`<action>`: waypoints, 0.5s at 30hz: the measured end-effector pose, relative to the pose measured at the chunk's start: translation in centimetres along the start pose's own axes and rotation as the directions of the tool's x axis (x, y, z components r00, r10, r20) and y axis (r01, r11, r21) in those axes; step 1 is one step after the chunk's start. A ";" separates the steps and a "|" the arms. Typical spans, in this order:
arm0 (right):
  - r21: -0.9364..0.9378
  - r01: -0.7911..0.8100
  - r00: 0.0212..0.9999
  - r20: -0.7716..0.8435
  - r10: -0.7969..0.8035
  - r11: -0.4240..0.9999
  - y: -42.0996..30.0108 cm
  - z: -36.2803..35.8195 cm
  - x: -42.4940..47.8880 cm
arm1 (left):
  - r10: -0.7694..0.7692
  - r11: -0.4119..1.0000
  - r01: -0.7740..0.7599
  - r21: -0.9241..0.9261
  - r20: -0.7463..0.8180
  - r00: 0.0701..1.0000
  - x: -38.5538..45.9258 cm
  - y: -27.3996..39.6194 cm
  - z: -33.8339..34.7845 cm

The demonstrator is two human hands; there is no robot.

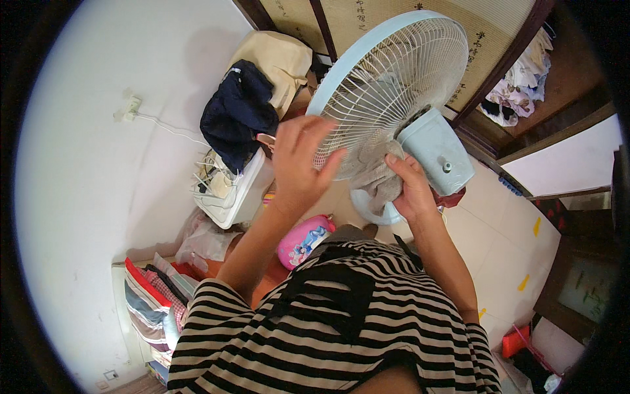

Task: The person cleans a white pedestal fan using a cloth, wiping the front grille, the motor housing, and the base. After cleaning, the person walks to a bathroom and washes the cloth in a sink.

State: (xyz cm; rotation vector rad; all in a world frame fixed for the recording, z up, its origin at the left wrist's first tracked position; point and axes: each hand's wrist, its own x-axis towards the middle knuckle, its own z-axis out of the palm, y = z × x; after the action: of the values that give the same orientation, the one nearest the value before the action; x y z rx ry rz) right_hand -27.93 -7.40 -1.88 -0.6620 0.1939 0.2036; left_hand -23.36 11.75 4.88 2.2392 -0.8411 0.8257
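Note:
A standing electric fan with a wire guard (374, 103) and a light blue rim faces away from me, its blue motor housing (435, 150) towards my right. My right hand (411, 187) grips a bunched grey cloth (381, 182) just beside the housing, against or close to the back of the guard. My left hand (305, 162) is raised near the guard's left edge, slightly blurred, with fingers apart and nothing in them. Whether its fingertips touch the wires I cannot tell. Part of the fan's round blue base (362, 209) shows below the cloth.
Left of the fan, a white container (231, 207) bears a router with antennas and cables. Dark blue clothing (238, 108) lies over a cream item behind it. A pink printed cushion-like object (305, 241) is near my legs. Sliding panels (393, 10) and a clothes-filled wardrobe (521, 83) stand beyond.

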 end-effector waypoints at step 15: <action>-0.143 0.008 0.993 0.120 0.010 0.990 -1.3 -0.2 -2.4 | -0.034 0.890 0.163 -0.426 0.294 0.955 0.0 4.4 2.6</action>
State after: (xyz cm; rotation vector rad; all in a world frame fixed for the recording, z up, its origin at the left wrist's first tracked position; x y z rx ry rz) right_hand -29.97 -8.82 -0.69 -0.7897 0.0638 0.2595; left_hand -25.65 7.15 4.64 1.9813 -0.9261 0.2278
